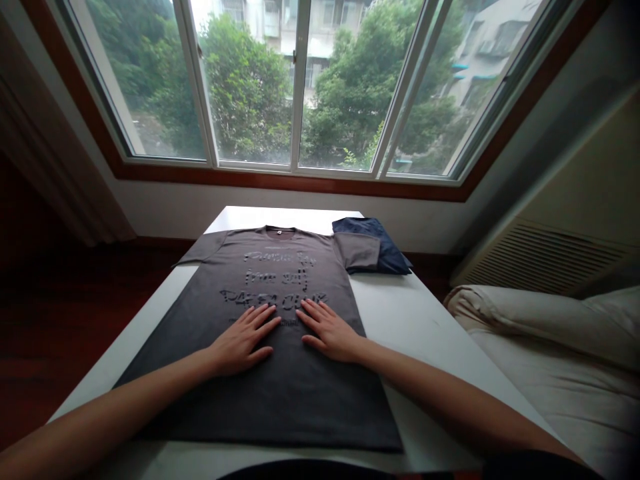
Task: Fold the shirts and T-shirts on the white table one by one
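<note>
A dark grey T-shirt with raised lettering lies spread flat, front up, on a white table, collar toward the window. My left hand rests flat on the shirt's middle, fingers stretched out and apart. My right hand lies flat beside it on the same cloth, fingers spread. Both palms press on the fabric just below the lettering. Neither hand holds anything.
A folded dark blue garment sits at the table's far right corner, partly under the shirt's right sleeve. A beige sofa or bed stands to the right. Large windows lie beyond the table, dark wooden floor to the left.
</note>
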`<action>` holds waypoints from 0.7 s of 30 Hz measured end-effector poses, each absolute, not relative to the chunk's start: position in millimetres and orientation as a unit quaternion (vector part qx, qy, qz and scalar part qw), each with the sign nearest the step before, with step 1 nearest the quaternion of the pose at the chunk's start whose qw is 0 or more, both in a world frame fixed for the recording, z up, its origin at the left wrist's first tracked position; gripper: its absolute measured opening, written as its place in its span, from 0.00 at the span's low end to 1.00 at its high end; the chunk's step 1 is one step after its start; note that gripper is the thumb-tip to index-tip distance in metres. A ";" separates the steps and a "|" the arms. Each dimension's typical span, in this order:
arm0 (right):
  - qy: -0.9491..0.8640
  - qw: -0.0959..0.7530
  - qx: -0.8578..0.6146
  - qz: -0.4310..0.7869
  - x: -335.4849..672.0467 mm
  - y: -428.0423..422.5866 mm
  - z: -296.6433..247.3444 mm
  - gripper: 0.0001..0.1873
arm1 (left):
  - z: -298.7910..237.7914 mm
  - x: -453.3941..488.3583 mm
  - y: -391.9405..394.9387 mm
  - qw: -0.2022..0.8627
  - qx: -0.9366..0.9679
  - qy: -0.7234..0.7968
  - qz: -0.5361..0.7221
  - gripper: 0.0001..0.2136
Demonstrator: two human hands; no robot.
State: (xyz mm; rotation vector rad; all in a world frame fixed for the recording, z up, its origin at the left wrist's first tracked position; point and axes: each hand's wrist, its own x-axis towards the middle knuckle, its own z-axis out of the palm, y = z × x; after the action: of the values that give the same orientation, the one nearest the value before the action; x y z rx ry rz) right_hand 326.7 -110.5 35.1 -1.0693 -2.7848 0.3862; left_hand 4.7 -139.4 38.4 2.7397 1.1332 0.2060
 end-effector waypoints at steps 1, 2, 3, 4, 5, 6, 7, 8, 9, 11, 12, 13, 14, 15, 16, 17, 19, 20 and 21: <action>-0.920 0.068 -0.365 0.123 338.5 -110.7 33.4 0.38 | 38.6 1.6 -140.4 0.087 0.917 0.385 0.067 0.33; -0.916 0.069 -0.377 0.116 351.4 -109.3 31.8 0.38 | 38.9 -1.3 -141.0 0.088 0.915 0.388 0.064 0.33; -0.910 0.071 -0.394 0.108 365.4 -105.8 30.4 0.38 | 39.2 -3.7 -141.3 0.089 0.915 0.389 0.061 0.33; -0.901 0.075 -0.416 0.096 380.2 -99.9 29.8 0.38 | 39.7 -5.1 -141.5 0.090 0.915 0.388 0.060 0.33; -0.888 0.081 -0.446 0.081 395.8 -91.4 30.2 0.37 | 40.4 -5.4 -141.6 0.090 0.916 0.386 0.059 0.33; -0.867 0.093 -0.485 0.065 411.9 -80.5 31.9 0.36 | 41.2 -4.4 -141.6 0.091 0.918 0.382 0.059 0.33; -0.838 0.114 -0.531 0.048 428.2 -67.5 35.1 0.33 | 42.4 -2.1 -141.8 0.092 0.920 0.377 0.060 0.33; -0.804 0.141 -0.577 0.034 444.1 -53.0 39.7 0.32 | 43.8 1.7 -142.0 0.094 0.922 0.370 0.062 0.34; -0.768 0.170 -0.617 0.023 459.2 -37.6 45.2 0.30 | 45.6 7.0 -142.2 0.097 0.925 0.361 0.063 0.34; -0.702 0.214 -0.679 0.010 484.6 -6.8 57.5 0.29 | 50.0 21.6 -143.0 0.108 0.934 0.335 0.061 0.34; -0.675 0.223 -0.704 0.010 494.1 7.6 63.3 0.28 | 52.3 30.7 -143.5 0.116 0.939 0.319 0.058 0.35; -0.653 0.225 -0.723 0.013 501.3 21.1 68.5 0.28 | 54.4 40.8 -144.0 0.124 0.944 0.302 0.053 0.35; -0.635 0.224 -0.739 0.017 506.1 33.6 72.9 0.28 | 56.3 51.5 -144.7 0.132 0.948 0.285 0.049 0.36; -0.617 0.221 -0.755 0.021 508.7 45.1 76.5 0.28 | 58.0 62.6 -145.5 0.140 0.952 0.268 0.047 0.37; -0.599 0.218 -0.770 0.025 509.5 55.6 79.4 0.29 | 59.6 74.0 -146.8 0.149 0.956 0.250 0.046 0.37; -0.579 0.217 -0.786 0.028 509.0 65.3 81.8 0.30 | 61.1 85.4 -148.5 0.158 0.959 0.230 0.047 0.37; -0.539 0.219 -0.813 0.031 505.6 82.2 86.0 0.33 | 65.0 107.6 -153.6 0.174 0.965 0.189 0.053 0.36; -0.534 0.223 -0.815 0.026 503.4 89.3 88.0 0.33 | 67.3 118.1 -157.1 0.181 0.967 0.169 0.056 0.36; -0.546 0.230 -0.805 0.015 501.3 95.8 90.0 0.33 | 69.8 128.0 -161.0 0.188 0.969 0.151 0.058 0.35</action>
State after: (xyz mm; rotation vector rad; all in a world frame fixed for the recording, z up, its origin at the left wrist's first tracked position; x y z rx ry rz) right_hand 501.3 95.8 90.0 -2.2163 -1.5030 0.0425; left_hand 128.0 -161.0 69.8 2.7260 0.4246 0.1641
